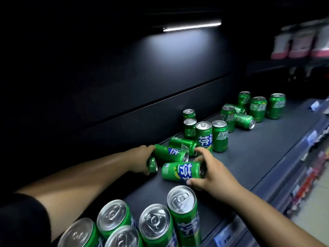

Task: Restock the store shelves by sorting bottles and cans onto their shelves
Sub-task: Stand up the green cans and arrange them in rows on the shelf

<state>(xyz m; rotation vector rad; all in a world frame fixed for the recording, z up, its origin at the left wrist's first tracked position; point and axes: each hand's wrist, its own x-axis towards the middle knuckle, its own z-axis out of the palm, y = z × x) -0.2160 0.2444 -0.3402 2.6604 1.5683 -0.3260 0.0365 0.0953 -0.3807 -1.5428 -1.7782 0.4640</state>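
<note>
On a dim store shelf [249,157], the right hand [211,173] grips a green soda can [181,171] lying on its side, while the left hand [140,161], at its 9 o'clock, clasps another toppled can [169,154]. More green cans stand upright at 6 o'clock [185,211] and scattered toward 1 o'clock [258,108].

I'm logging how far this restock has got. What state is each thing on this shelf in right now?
Left hand: closed in a grip on a small green can lying on its side.
Right hand: gripping a tipped green soda can with blue lettering.
Silver-topped green cans nearest the camera: upright, grouped.
Green cans in the middle cluster: some upright, some tipped.
Far green cans: mostly upright, one on its side.
Strip light: on.
</note>
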